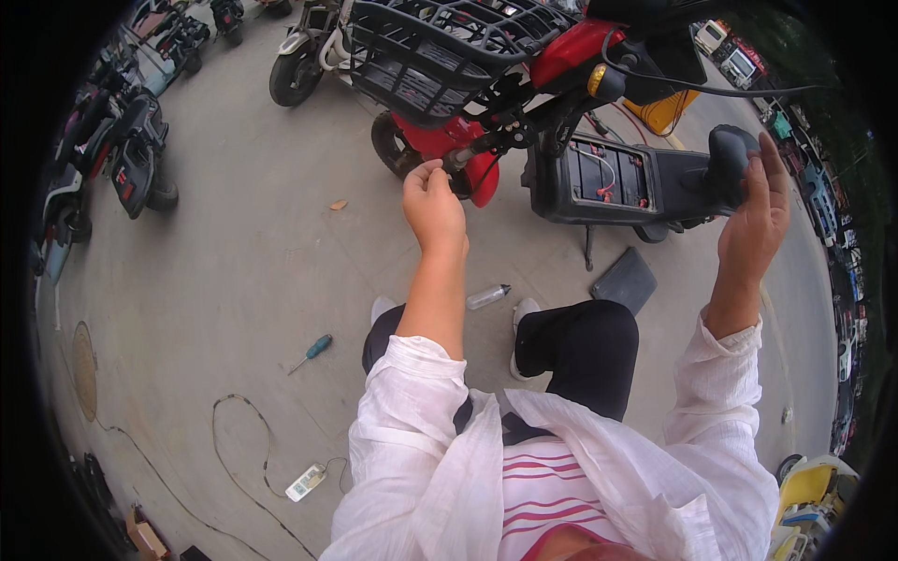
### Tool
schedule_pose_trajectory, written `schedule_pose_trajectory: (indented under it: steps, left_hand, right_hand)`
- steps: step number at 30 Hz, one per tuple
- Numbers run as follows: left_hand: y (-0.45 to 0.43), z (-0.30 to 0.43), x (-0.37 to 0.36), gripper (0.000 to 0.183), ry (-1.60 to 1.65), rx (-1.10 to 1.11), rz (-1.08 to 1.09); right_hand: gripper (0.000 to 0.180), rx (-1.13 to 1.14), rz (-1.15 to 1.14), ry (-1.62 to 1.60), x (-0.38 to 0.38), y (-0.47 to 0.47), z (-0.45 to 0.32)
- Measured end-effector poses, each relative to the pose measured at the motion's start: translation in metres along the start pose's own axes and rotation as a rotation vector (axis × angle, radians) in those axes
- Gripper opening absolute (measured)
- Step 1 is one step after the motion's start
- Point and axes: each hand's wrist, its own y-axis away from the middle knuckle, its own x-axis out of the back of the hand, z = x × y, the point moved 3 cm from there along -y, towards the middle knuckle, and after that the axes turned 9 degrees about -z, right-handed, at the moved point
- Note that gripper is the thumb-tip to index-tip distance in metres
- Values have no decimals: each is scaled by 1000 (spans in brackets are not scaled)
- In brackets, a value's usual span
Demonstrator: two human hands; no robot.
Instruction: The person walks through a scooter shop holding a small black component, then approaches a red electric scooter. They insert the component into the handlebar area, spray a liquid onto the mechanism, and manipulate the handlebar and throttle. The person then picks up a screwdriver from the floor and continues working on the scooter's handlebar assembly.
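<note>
A red and black electric scooter [477, 151] with a black wire basket [435, 63] stands before me. My left hand [433, 203] is at its front fork, fingers curled with thumb and fingertips together; whether a small thing is between them I cannot tell. At the right, my right hand [761, 203] is raised beside the black saddle [729, 165], fingers extended and holding nothing visible. Between the hands, the open footboard compartment shows black batteries [610, 175] with red terminals and a white wire. A black cover panel [624, 280] lies on the ground below the scooter.
On the concrete lie a screwdriver [311, 353], a clear plastic bottle [488, 297] near my feet, and a white power strip [306, 482] with a looping cord. A yellow container [659, 112] stands behind the scooter. Other scooters [137, 154] are parked at the left.
</note>
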Motion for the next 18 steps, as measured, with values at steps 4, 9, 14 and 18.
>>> schedule_pose_trajectory:
  steps: [4,9,14,18]
  left_hand:
    - [22,7,-24,18,-121,110,-182]
    - [43,-6,-42,25,-684,-6,-585]
    - [57,-24,-50,34,-1300,-112,-1018]
    - [59,-42,-53,37,-1454,78,-1227]
  right_hand:
    - [40,-254,-183,-25,-29,48,62]
    - [37,-520,-355,-42,-65,103,160]
    - [32,-734,-382,-3,-90,134,215]
    - [33,-845,-459,14,-102,144,234]
